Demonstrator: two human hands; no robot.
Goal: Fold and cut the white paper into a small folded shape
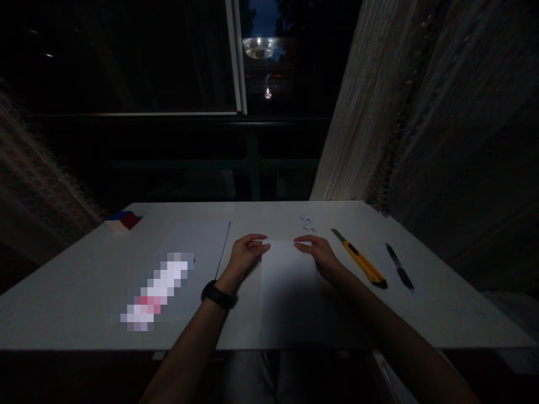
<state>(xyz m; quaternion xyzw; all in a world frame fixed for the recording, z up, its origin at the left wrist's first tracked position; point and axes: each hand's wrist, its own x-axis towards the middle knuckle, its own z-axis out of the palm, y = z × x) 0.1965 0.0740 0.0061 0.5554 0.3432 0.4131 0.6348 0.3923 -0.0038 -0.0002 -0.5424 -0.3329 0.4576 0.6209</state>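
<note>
A white sheet of paper lies lengthwise on the white table in front of me. My left hand rests on its far left corner, fingers curled and pressing the top edge. At the far right corner, my right hand does the same, fingertips pinched on the paper's edge. A black watch sits on my left wrist.
A yellow utility knife with its blade out lies right of the paper, a dark pen beyond it. A stack of white sheets and a blurred object lie left. A red-blue cube sits far left. Small paper scraps lie behind. Curtain at right.
</note>
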